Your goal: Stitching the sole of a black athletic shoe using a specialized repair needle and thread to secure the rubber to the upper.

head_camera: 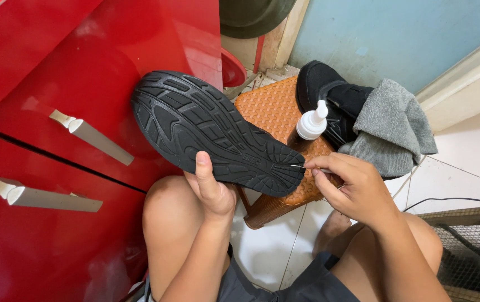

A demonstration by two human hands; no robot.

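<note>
- A small bottle (307,130) with a white pump top stands on the woven orange-brown stool (271,106), right of the frame's centre; its lower part looks dark, but I cannot tell how full it is.
- Behind the bottle, toward the upper right, a second black shoe (329,92) lies on the stool with a grey cloth (391,126) draped over its right side and hanging past the stool's edge.
- My left hand (213,187) sits at centre frame, forearm rising from the bottom edge. It grips the black shoe (206,126) by its lower rim, thumb pressed flat on the tread, the other fingers hidden behind the shoe.
- The shoe is held sole-up toward me, slanting from the upper left down to the centre, its heel end overlapping the stool's front.
- My right hand (352,187) comes in from the lower right, wrist bent, fingers pressed together in a pinch on a thin metal pin (297,165).
- The pin's tip touches the tread grooves at the shoe's heel end.
- A red cabinet (55,72) with two pale handles fills the left of the frame; my bare knees sit below, over white floor tiles (458,179).
</note>
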